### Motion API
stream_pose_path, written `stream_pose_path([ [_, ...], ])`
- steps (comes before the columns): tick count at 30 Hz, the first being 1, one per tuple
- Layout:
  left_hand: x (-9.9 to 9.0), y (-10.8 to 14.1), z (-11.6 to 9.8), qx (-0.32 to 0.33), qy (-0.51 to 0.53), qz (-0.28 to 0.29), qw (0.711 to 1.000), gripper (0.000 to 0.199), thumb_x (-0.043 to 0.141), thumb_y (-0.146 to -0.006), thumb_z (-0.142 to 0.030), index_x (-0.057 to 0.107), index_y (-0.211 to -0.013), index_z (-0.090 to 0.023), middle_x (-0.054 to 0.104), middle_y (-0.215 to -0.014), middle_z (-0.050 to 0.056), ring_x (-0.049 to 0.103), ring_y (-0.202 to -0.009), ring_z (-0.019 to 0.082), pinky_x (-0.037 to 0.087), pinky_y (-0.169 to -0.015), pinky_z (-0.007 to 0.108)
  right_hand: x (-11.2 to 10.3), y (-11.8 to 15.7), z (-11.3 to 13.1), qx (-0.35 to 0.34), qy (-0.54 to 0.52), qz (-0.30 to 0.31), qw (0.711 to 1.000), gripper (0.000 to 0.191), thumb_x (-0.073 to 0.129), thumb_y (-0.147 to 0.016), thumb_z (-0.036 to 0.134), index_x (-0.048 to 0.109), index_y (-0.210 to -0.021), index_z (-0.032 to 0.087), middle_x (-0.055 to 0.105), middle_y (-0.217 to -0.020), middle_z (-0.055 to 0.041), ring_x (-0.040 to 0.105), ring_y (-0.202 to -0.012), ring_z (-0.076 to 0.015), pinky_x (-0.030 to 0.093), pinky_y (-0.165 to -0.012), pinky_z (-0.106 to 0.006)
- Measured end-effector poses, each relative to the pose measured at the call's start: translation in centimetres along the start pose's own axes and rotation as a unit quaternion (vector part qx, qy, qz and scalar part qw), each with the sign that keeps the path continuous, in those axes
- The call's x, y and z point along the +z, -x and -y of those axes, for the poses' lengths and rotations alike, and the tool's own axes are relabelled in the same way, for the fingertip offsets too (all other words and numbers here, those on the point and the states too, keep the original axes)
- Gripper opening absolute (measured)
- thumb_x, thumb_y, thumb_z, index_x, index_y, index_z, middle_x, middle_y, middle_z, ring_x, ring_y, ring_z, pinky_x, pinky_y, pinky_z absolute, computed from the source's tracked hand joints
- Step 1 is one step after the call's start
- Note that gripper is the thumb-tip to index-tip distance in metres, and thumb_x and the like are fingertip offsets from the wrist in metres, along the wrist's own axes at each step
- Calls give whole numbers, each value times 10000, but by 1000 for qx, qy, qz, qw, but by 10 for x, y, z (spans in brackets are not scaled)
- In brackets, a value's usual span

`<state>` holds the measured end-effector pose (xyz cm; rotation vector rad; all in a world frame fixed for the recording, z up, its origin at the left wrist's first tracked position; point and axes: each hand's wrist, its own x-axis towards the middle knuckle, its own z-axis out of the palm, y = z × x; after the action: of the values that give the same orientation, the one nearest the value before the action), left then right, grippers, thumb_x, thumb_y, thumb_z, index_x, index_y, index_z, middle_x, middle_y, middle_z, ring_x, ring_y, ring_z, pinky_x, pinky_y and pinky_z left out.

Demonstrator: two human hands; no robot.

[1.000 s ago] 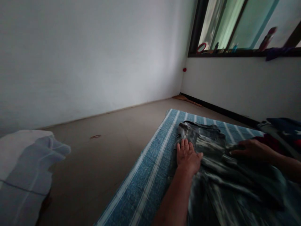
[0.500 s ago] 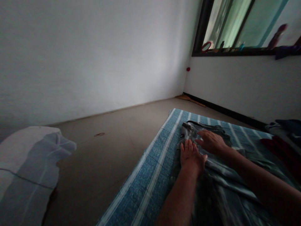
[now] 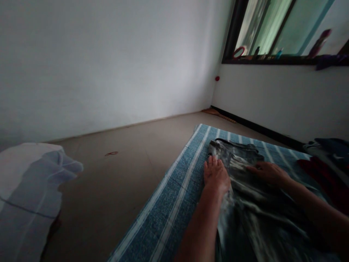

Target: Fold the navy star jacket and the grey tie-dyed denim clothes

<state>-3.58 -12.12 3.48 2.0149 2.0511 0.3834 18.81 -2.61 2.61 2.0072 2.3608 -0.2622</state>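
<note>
A dark grey, mottled garment (image 3: 241,189) with a black cord at its far end lies spread over a blue cloth with white stripes (image 3: 174,182). My left hand (image 3: 217,175) rests flat on the garment's left edge, near the far end, fingers stretched out. My right hand (image 3: 268,172) is on the garment's right part, palm down and slightly blurred. Its fingers look extended over the fabric, with nothing visibly gripped.
Folded dark clothes (image 3: 331,149) and a dark red cloth (image 3: 321,174) lie at the right. White fabric (image 3: 29,182) hangs at the left. A thin red loop (image 3: 111,154) is on the floor (image 3: 131,174). Small items stand on the window sill (image 3: 272,57).
My right hand has moved right, away from my left hand, uncovering the garment's middle. My left hand has shifted slightly left. The fabric between them looks more spread.
</note>
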Motion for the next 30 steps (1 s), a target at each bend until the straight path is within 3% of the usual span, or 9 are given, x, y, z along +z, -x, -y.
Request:
stream_pose_path([
  [3, 7, -1, 5, 1, -19, 0, 1000, 559, 307, -925, -298, 372, -1435, -77, 253, -1557, 134, 164, -1450, 268, 203, -1154, 463, 3, -2, -19, -29, 6, -1, 1000, 443, 500, -824, 618, 677, -753, 218, 682, -788, -86, 646, -766, -278, 417, -612, -336],
  [8, 15, -2, 6, 7, -41, -15, 999, 560, 296, -946, -355, 383, -1435, -96, 257, -1554, 128, 165, -1450, 264, 202, -1157, 462, -1, -6, -30, -71, -15, -17, 997, 277, 550, -797, 433, 602, -642, 209, 627, -662, -26, 597, -664, -192, 364, -558, -269],
  [13, 14, -2, 0, 11, -43, -23, 999, 621, 271, -955, -442, 377, -1434, -61, 244, -1552, 148, 158, -1452, 270, 172, -1169, 468, -20, -7, -42, -92, -30, -27, 995, 283, 511, -806, 405, 539, -608, 205, 572, -599, 6, 555, -609, -155, 351, -551, -248],
  [17, 16, 0, -4, 11, -42, -13, 999, 673, 260, -952, -491, 353, -1443, -40, 213, -1557, 154, 120, -1458, 273, 123, -1183, 462, -11, -10, -44, -87, -6, -9, 996, 245, 561, -785, 357, 554, -597, 200, 579, -600, -3, 557, -608, -157, 356, -559, -249],
  [21, 20, 2, -4, 7, -44, -6, 999, 685, 273, -949, -495, 325, -1453, -34, 177, -1562, 153, 83, -1459, 276, 105, -1186, 458, 4, -13, -36, -82, 21, -8, 996, 216, 582, -796, 325, 585, -623, 196, 610, -648, -25, 589, -643, -177, 363, -559, -253],
  [25, 22, 3, -4, 11, -46, -11, 999, 689, 266, -953, -494, 309, -1457, -26, 172, -1561, 161, 68, -1457, 283, 93, -1188, 454, -3, -9, -22, -69, 65, -31, 995, 131, 602, -771, 236, 608, -648, 190, 642, -696, -73, 624, -670, -239, 391, -566, -289],
  [28, 21, 2, -4, 10, -39, -5, 999, 695, 281, -952, -491, 313, -1451, -9, 185, -1556, 174, 69, -1456, 288, 89, -1189, 457, -13, -6, 10, -105, 75, -67, 989, 147, 527, -836, 210, 668, -808, 179, 678, -798, -120, 652, -760, -287, 446, -638, -337],
  [30, 22, 1, -4, 12, -37, -8, 999, 699, 290, -948, -496, 325, -1445, -6, 202, -1551, 181, 81, -1455, 291, 91, -1187, 464, -15, -8, 47, -176, 62, -89, 978, 246, 451, -908, 235, 666, -1020, 192, 680, -1028, -124, 636, -955, -283, 468, -778, -342],
])
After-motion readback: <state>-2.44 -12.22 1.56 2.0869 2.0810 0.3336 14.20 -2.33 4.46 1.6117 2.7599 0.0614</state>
